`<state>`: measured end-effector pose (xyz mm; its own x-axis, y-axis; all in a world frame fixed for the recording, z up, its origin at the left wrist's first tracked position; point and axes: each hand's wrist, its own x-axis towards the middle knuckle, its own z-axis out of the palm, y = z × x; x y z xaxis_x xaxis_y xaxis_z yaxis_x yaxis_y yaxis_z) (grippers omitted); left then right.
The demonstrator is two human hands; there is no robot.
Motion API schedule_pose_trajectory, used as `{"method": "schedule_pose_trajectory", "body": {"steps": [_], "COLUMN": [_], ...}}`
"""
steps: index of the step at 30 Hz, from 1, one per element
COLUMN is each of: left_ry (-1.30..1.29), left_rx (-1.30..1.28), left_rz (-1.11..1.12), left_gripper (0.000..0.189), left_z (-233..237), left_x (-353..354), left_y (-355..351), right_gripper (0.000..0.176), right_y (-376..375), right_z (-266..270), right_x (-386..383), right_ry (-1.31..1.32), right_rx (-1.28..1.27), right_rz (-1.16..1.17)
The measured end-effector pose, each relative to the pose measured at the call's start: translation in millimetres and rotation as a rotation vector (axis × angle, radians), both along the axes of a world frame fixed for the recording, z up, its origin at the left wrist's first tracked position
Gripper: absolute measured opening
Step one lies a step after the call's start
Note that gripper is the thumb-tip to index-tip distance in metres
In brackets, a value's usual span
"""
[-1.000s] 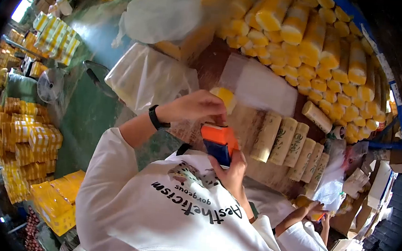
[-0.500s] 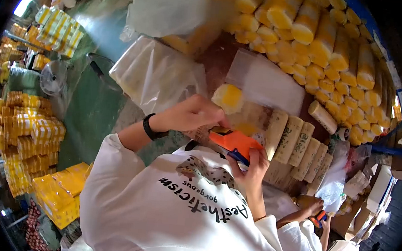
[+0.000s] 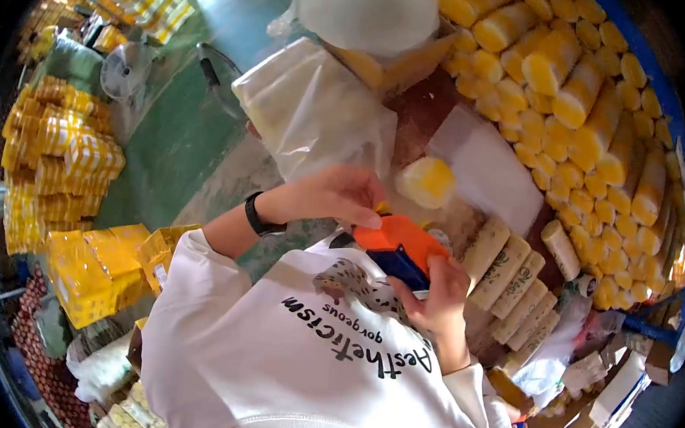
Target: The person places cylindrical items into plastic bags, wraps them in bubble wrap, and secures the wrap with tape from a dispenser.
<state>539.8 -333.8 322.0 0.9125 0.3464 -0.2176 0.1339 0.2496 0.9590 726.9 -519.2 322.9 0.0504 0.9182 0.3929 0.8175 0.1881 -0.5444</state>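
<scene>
My right hand (image 3: pixel 440 294) grips an orange and blue tape dispenser (image 3: pixel 399 250) in front of my chest. The fingers of my left hand (image 3: pixel 332 195), with a black band on its wrist, are pinched together at the dispenser's front end. A small yellow bit shows by those fingertips; what they pinch is mostly hidden. Just beyond the hands stands a yellow-ended roll (image 3: pixel 427 182) in clear wrap. Several pale wrapped rolls with dark print (image 3: pixel 507 273) lie in a row to the right of the dispenser.
A plastic-covered bundle (image 3: pixel 311 105) lies ahead, near a box with a pale plastic bag (image 3: pixel 368 8). Yellow-ended rolls (image 3: pixel 579 112) are piled at the right behind a blue frame. Yellow-taped boxes (image 3: pixel 97 270) stand left. Part of another person shows at lower right.
The view has swung, so the surroundings sit differently. The dispenser has turned to show more of its blue side, with my left fingers still at its front. The other person's hands are mostly out of view.
</scene>
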Motion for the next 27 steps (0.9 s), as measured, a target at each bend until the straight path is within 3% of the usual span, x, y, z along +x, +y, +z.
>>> {"method": "schedule_pose_trajectory", "body": {"steps": [3,6,8,12,15,21,27], "left_ry": [0.006,0.015,0.016,-0.074,-0.144,-0.111,0.037], "left_rx": [0.007,-0.157,-0.214,-0.452,-0.526,-0.324,-0.286], "left_rz": [0.017,0.029,0.071,0.141,0.089,-0.037,0.147], "left_gripper": [0.026,0.042,0.042,0.042,0.037,0.028,0.024], "left_z": [-4,-13,-32,-74,-70,-62,-43], "left_x": [-9,-17,-15,-12,-14,-21,-32], "left_y": [3,-1,-5,-12,-14,-16,-26], "right_gripper": [0.048,0.051,0.051,0.044,0.043,0.041,0.039], "right_y": [-1,1,5,18,21,30,29], "right_z": [0,-1,-1,-4,1,7,8], "right_x": [-3,-2,0,7,7,18,24], "right_ry": [-0.145,-0.172,-0.191,-0.083,-0.070,-0.089,-0.073], "right_rx": [0.002,-0.013,-0.009,-0.100,-0.155,-0.094,-0.095], "right_rz": [0.063,0.119,0.148,0.237,0.270,0.426,0.471]}}
